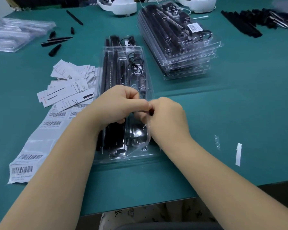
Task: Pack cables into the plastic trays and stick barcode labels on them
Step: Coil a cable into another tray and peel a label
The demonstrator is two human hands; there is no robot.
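A clear plastic tray lies in front of me on the green table, holding long black bars and a thin black cable coiled at its far end. My left hand and my right hand meet above the tray's middle. Both have curled fingers pinching a small dark piece of the cable between them; my fingers hide most of it. A strip of barcode labels lies to the left of the tray.
A stack of filled, closed trays with a barcode label on top stands at the back right. Paper cards are piled left of the tray. Empty trays lie far left, loose black parts near them, black bars far right.
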